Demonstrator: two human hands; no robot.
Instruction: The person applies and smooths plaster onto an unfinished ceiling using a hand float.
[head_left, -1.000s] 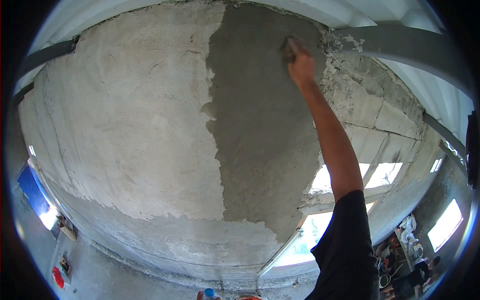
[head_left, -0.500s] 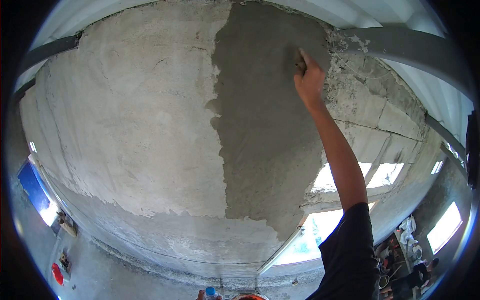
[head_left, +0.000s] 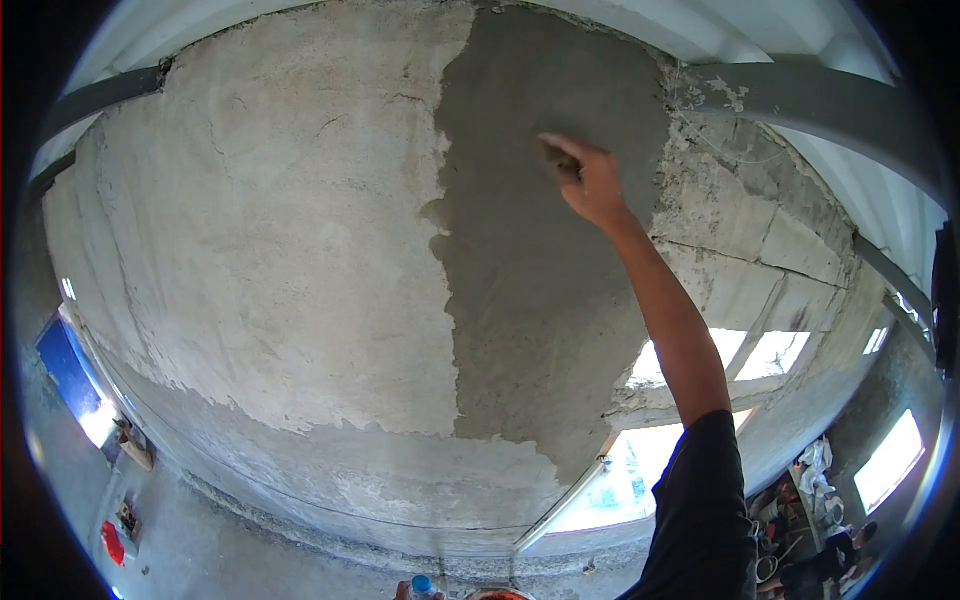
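Note:
My right hand point(head_left: 590, 185) is raised on an outstretched arm against the wall. Its fingers are closed round a small brown plastering tool point(head_left: 560, 158), which is blurred and partly covered by the fingers. The tool is at the dark, damp-looking plaster point(head_left: 540, 300), in the upper part of that strip. Paler old plaster point(head_left: 290, 230) borders the strip on the left along a ragged edge. At the bottom edge, a bit of my left hand point(head_left: 403, 590) shows beside a clear bottle with a blue cap point(head_left: 421, 584); its fingers appear closed round the bottle, mostly cut off.
Rough, cracked wall point(head_left: 740, 220) and window openings point(head_left: 610, 490) lie on the right. A grey beam point(head_left: 820, 110) crosses the upper right under the pale roof. Another person point(head_left: 830, 560) is at the lower right beside cluttered items. A red object point(head_left: 112, 543) lies on the floor at left.
My right hand has moved left and somewhat down across the dark plaster, carrying the tool with it. The left hand and bottle stay put.

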